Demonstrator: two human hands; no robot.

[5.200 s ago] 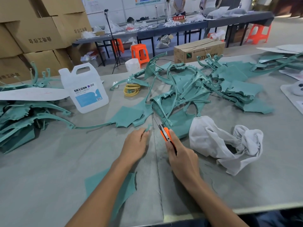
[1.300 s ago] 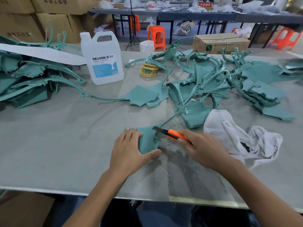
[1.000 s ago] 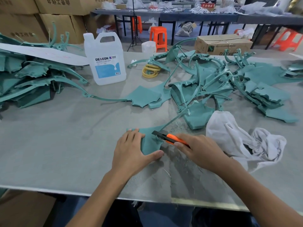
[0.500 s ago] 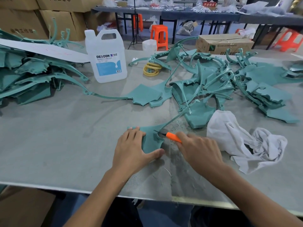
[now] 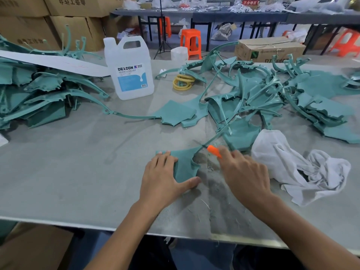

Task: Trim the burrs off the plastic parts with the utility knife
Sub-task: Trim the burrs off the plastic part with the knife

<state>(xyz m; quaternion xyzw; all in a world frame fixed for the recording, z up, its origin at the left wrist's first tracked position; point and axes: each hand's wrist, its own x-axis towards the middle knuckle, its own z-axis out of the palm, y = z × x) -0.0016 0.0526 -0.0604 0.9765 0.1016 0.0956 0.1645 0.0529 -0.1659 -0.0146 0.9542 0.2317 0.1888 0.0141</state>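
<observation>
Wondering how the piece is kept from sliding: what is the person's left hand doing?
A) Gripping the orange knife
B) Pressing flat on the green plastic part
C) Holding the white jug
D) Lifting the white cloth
B: the left hand lies with fingers spread on the green plastic part, while the right hand holds the orange knife.

Left hand [image 5: 163, 180] lies on a flat part [image 5: 185, 163], knife [image 5: 213, 150] in the right hand [image 5: 243, 176] beside it; cloth [image 5: 282, 162] further right, jug [image 5: 130, 75] behind and left, one heap of parts [image 5: 39, 100] far left, another heap [image 5: 263, 94] behind the cloth
</observation>
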